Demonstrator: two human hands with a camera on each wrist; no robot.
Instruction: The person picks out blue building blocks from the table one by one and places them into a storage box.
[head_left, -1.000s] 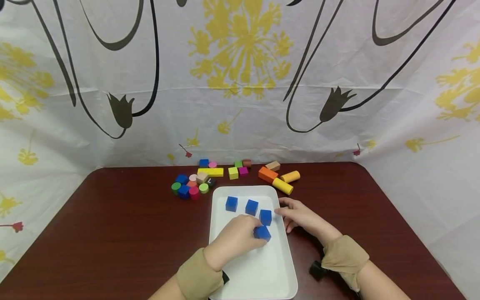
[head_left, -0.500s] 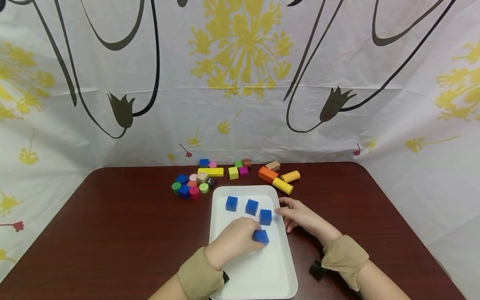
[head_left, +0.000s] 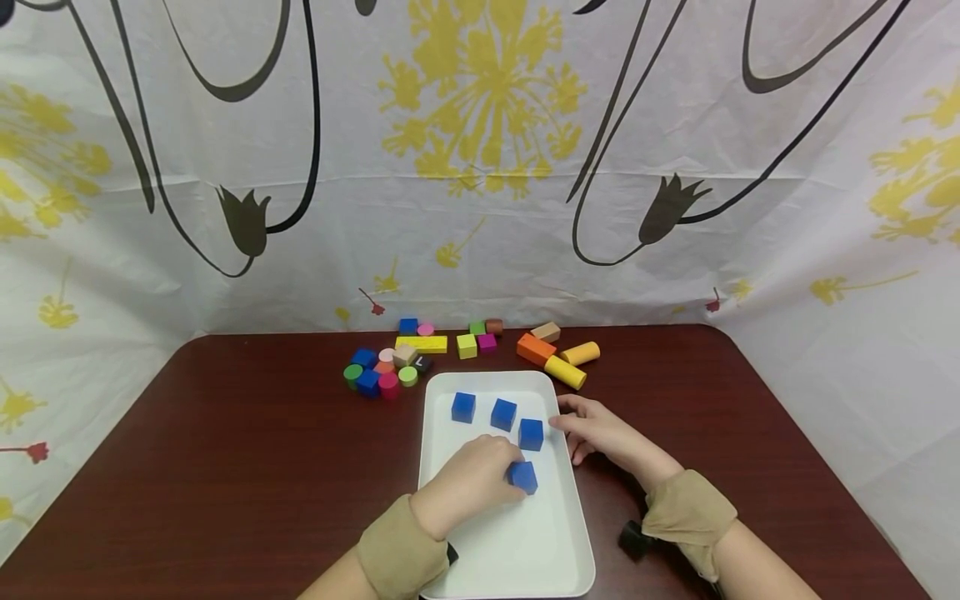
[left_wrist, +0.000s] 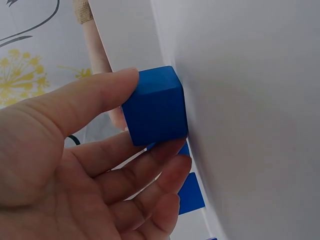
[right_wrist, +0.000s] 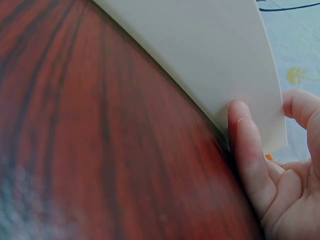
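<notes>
My left hand [head_left: 471, 477] pinches a blue cube [head_left: 522, 477] between thumb and fingers, low over the white tray [head_left: 517, 558]. Up close in the left wrist view, the thumb lies on one side of the cube [left_wrist: 156, 112] and fingertips are at the opposite side. Farther up the tray sit a blue cube [head_left: 463, 407] at the left, a second blue cube [head_left: 503, 414] in the middle and a third blue cube [head_left: 531, 434] near the right wall. My right hand [head_left: 596, 429] holds the tray's right wall, its thumb over the rim and fingers [right_wrist: 247, 145] against the outer side.
Behind the tray, on the dark red-brown table [head_left: 225, 467], lie loose blocks: a mixed cluster [head_left: 382, 371] at the left, a lime cube [head_left: 467, 347], an orange block [head_left: 536, 350] and a yellow cylinder [head_left: 566, 372]. A patterned cloth [head_left: 480, 242] hangs behind the table.
The blue cube in my left hand has moved slightly toward the near end of the tray, away from the cube above it. My right hand has stayed at the tray's wall.
</notes>
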